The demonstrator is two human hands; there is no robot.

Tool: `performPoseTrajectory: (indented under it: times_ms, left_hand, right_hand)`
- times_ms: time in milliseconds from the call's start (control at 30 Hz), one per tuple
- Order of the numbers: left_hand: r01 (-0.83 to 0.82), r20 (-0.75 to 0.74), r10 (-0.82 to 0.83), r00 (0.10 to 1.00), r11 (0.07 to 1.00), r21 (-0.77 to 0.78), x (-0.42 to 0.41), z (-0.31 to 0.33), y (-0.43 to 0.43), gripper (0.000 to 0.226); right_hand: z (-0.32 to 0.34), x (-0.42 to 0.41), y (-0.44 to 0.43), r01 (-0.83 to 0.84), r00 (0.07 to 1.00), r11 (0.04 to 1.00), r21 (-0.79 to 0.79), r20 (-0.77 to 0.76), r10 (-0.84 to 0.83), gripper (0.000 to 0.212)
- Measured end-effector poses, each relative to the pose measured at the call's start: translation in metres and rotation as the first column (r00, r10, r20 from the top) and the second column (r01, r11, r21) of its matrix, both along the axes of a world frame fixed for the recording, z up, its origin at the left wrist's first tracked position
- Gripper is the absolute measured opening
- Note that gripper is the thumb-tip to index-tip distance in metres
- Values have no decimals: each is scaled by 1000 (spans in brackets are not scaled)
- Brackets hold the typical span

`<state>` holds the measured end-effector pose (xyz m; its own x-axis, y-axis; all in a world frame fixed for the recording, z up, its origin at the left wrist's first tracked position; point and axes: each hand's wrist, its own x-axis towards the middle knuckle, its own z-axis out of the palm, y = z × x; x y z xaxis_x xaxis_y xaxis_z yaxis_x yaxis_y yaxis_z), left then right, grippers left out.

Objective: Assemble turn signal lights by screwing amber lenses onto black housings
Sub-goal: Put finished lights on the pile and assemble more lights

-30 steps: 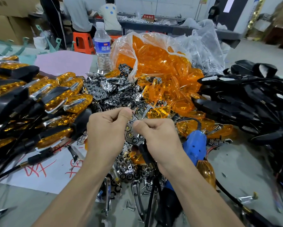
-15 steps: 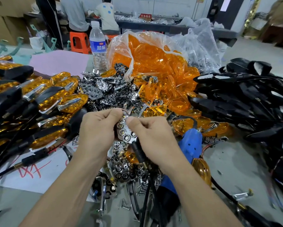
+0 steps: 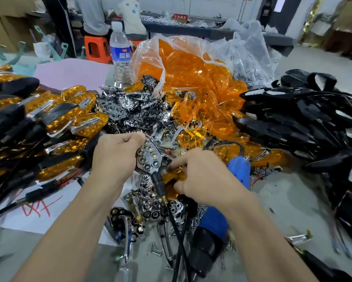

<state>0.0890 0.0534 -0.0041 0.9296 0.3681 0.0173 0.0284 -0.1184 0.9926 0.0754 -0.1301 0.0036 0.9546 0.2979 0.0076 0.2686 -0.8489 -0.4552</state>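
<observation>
My left hand (image 3: 115,157) grips a black housing with a chrome honeycomb reflector (image 3: 148,159) facing up; its black stem and cable (image 3: 160,190) hang down toward me. My right hand (image 3: 203,178) has dropped beside the stem and its fingers close on an amber lens (image 3: 172,177) lying on the parts pile. Loose amber lenses (image 3: 191,78) spill from a clear plastic bag behind. Bare black housings (image 3: 303,123) are heaped at the right. Finished amber-and-black signals (image 3: 48,119) are stacked at the left.
A blue electric screwdriver (image 3: 238,169) lies just right of my right hand. Chrome reflectors (image 3: 130,112) and loose screws (image 3: 156,249) litter the middle. A water bottle (image 3: 120,53) stands behind. People sit at a far bench. White paper with red marks (image 3: 38,208) lies at the left.
My right hand let go of the reflector housing and moved down and right onto an amber lens. The left hand kept the housing and tilted its reflector face up.
</observation>
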Motion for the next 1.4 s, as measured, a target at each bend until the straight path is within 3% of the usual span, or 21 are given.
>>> performPoseTrajectory:
  times_ms: [133, 233, 267, 333, 367, 400, 467, 633, 667, 767, 833, 933, 1000, 1067, 1167, 1267, 1333, 1400]
  left_hand:
    - [13, -8, -13, 1000, 999, 39, 1, -3, 1, 35]
    - [36, 19, -37, 999, 998, 49, -1, -2, 0, 41]
    - [39, 25, -40, 999, 998, 51, 0, -2, -1, 40]
    - [42, 25, -44, 999, 997, 68, 1, -4, -1, 38]
    - [48, 26, -50, 998, 995, 85, 2, -6, 0, 35]
    - [58, 25, -61, 998, 993, 101, 3, -8, 1, 34]
    - [84, 26, -88, 996, 988, 128, 4, -12, 2, 37]
    - [108, 30, -114, 993, 985, 138, 3, -12, 0, 31]
    - [110, 38, -116, 992, 983, 146, 2, -12, -1, 32]
    - [78, 101, -101, 990, 975, 206, 1, -12, 0, 45]
    - [60, 120, -87, 989, 975, 216, 0, -11, 0, 45]
    - [68, 106, -91, 990, 976, 207, 0, -8, -1, 36]
    - [56, 131, -82, 988, 980, 189, -1, -6, -1, 26]
    - [64, 146, -87, 985, 985, 159, -1, -6, -1, 29]
    - [85, 149, -103, 983, 989, 123, -2, -6, -2, 32]
    - [100, 159, -122, 980, 985, 142, -3, -7, 0, 31]
    - [88, 158, -113, 981, 984, 155, -4, -6, 0, 25]
    - [92, 152, -113, 982, 986, 139, -5, -3, -1, 25]
  right_hand:
    - [-4, 2, 0, 132, 986, 990, 47, 95, -136, 10]
    - [0, 4, -8, 280, 932, 924, 259, 155, -326, 32]
    - [4, 4, -10, 294, 928, 865, 406, 97, -361, 39]
    - [11, 1, -5, 295, 945, 630, 718, -120, -306, 39]
    - [13, -1, -2, 285, 954, 521, 805, -184, -238, 31]
    - [14, -2, 1, 252, 966, 479, 841, -187, -179, 22]
    - [13, -4, 4, 187, 981, 508, 841, -137, -136, 9]
    - [10, -3, 2, 234, 972, 574, 785, -174, -159, 18]
    - [9, -3, 0, 242, 969, 622, 745, -154, -192, 20]
    - [8, -2, -4, 235, 966, 866, 441, -6, -259, 16]
    - [9, -6, 0, 233, 971, 948, 217, 11, -241, 8]
    - [4, -11, 10, 238, 971, 970, 48, -7, -238, 30]
    - [3, -12, 17, 221, 975, 975, -21, 8, -221, 20]
    - [-1, -11, 20, 213, 977, 975, -68, 15, -212, 18]
    - [-6, -8, 17, 155, 988, 986, -56, -9, -156, 31]
    - [-6, -5, 14, 168, 985, 977, 132, 26, -173, 43]
    - [-7, -2, 12, 229, 953, 938, 258, 135, -270, 43]
    - [-7, -2, 12, 283, 889, 926, 250, 294, -351, 42]
